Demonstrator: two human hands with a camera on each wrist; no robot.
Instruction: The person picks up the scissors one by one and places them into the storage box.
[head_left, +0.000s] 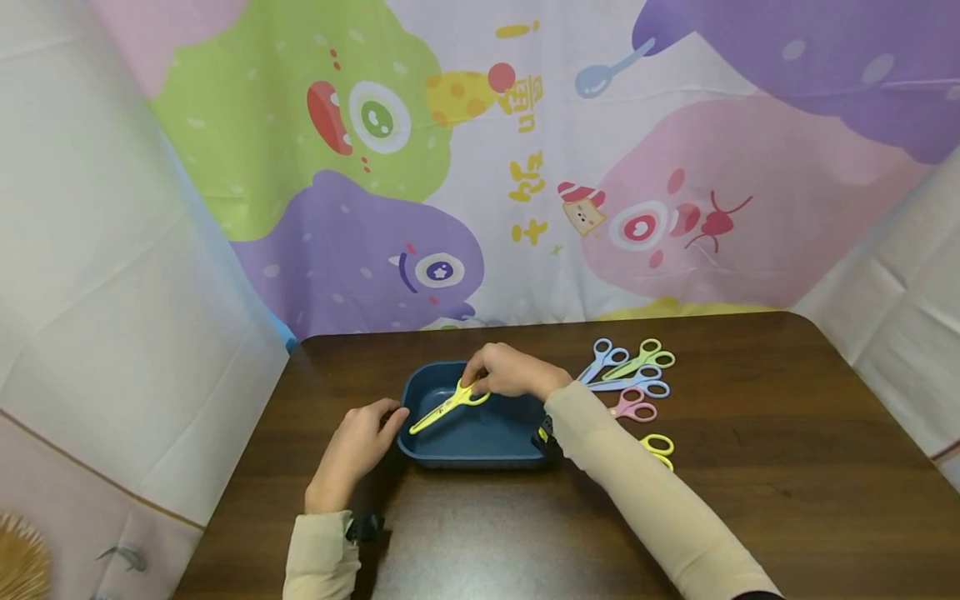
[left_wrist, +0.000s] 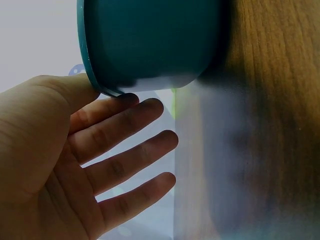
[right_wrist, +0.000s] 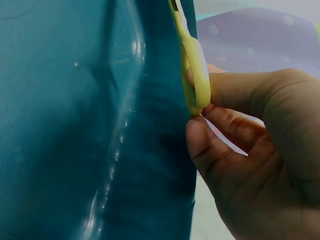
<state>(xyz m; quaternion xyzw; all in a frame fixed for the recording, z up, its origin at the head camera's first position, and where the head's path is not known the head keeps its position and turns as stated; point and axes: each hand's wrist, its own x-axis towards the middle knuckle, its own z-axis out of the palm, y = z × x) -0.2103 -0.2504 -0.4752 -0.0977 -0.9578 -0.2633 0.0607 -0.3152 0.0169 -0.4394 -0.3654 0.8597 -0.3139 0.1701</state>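
My right hand (head_left: 506, 369) pinches a pair of yellow scissors (head_left: 448, 407) by one handle loop, over a dark blue plastic tub (head_left: 480, 461). The blades slant down toward the tub's left side. In the right wrist view the thumb and fingers meet at the yellow handle (right_wrist: 201, 75), beside the tub wall (right_wrist: 150, 165). My left hand (head_left: 358, 442) is at the tub's left end. In the left wrist view its thumb and index finger pinch the rim (left_wrist: 86, 50), while the other fingers (left_wrist: 132, 157) spread loosely below.
Right of the tub lie two blue pairs of scissors (head_left: 602, 360), a green pair (head_left: 647, 360), a pink pair (head_left: 634, 407) and another yellow pair (head_left: 657, 446), partly behind my right sleeve (head_left: 637, 475). A cartoon-printed cloth (head_left: 525, 275) hangs behind the brown table (head_left: 787, 467).
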